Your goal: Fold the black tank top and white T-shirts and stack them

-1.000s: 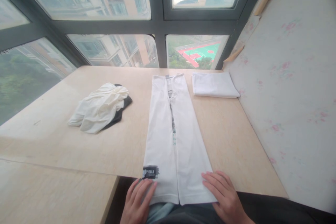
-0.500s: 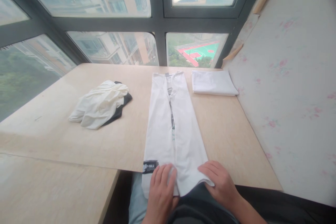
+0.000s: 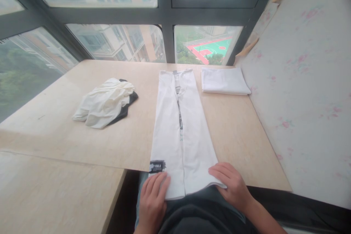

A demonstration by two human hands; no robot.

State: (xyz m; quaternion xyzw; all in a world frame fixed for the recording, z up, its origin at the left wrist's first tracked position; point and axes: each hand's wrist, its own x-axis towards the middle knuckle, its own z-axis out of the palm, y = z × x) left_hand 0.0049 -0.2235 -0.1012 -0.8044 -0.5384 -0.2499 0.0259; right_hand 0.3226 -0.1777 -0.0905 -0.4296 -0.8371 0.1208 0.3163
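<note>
A white T-shirt lies lengthwise on the table, both sides folded inward so their edges meet near the middle. Its collar points at the window, and a dark printed patch shows near the lower left corner. The hem hangs over the table's front edge by my lap. My left hand grips the hem's left corner, fingers on top and thumb hidden underneath. At the right corner, my right hand pinches the hem, which curls up slightly there.
A crumpled cream and black garment lies on the left of the table. A folded white cloth rests at the back right, near the papered wall. Windows border the far side.
My left hand has shifted left along the hem to the corner, and the hem's left part looks flatter. My right hand keeps its hold. The view has tilted slightly downward.
</note>
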